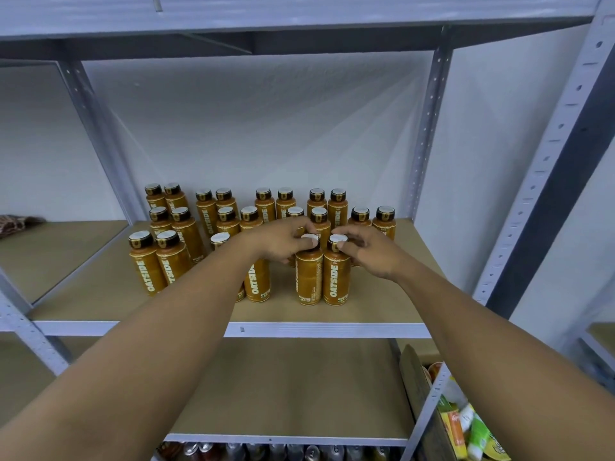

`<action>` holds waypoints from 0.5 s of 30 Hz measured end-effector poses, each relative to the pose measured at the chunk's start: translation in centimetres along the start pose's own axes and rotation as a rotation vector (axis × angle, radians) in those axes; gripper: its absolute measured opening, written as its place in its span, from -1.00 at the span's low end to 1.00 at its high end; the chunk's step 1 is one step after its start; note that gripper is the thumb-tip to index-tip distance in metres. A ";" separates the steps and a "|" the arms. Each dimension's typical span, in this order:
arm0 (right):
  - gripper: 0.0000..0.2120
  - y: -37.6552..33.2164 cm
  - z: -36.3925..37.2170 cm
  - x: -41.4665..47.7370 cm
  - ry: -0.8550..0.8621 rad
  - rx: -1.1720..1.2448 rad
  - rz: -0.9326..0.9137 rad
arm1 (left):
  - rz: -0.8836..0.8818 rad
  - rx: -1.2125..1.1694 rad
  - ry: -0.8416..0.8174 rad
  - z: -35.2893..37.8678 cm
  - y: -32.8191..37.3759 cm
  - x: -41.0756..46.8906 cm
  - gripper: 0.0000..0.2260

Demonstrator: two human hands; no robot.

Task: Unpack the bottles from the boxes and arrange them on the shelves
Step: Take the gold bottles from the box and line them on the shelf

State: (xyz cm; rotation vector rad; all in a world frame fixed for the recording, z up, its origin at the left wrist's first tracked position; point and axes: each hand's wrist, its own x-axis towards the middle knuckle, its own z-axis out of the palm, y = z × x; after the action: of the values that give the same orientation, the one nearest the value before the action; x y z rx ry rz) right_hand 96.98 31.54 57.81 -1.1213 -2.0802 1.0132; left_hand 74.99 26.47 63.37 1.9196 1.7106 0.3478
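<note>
Several orange OATSIDE bottles with dark caps stand in paired rows on the brown shelf board (382,294). At the front stand two bottles side by side. My left hand (283,242) grips the cap of the left one (308,277), thumb on its white top. My right hand (369,251) grips the cap of the right one (336,281) the same way. Both bottles rest upright on the board. Another front bottle (256,284) stands partly hidden under my left forearm.
Grey metal uprights (429,128) frame the bay. The lower shelf board (299,387) is bare. A cardboard box flap (416,384) and colourful packs (466,424) sit at the lower right. Cans (266,452) line the bottom level. A patterned cloth (20,222) lies on the left bay's shelf.
</note>
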 end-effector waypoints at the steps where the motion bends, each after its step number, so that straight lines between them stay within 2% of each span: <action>1: -0.68 0.0 0.0 0.0 0.004 -0.003 0.002 | 0.008 -0.003 0.036 0.4 -0.3 0.0 -0.73; 5: -0.66 0.0 0.0 0.0 0.015 -0.019 -0.002 | 0.025 -0.019 0.178 2.1 -1.0 -0.1 -0.70; 9: -0.66 0.0 0.0 0.1 0.005 -0.015 0.007 | 0.034 -0.038 0.229 2.9 -1.4 -0.2 -0.60; 12: -0.66 -0.1 0.0 0.0 0.000 -0.014 0.003 | 0.061 -0.133 0.154 2.6 -1.8 -0.2 -0.48; 15: -0.66 -0.1 0.0 -0.1 0.004 -0.026 0.002 | 0.083 -0.072 0.049 2.1 -2.3 0.1 -0.42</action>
State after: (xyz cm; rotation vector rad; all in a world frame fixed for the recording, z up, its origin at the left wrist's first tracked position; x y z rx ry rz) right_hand 96.93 31.43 57.88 -1.1373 -2.0957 0.9867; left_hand 74.12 26.20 60.39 1.9481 1.6301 0.4849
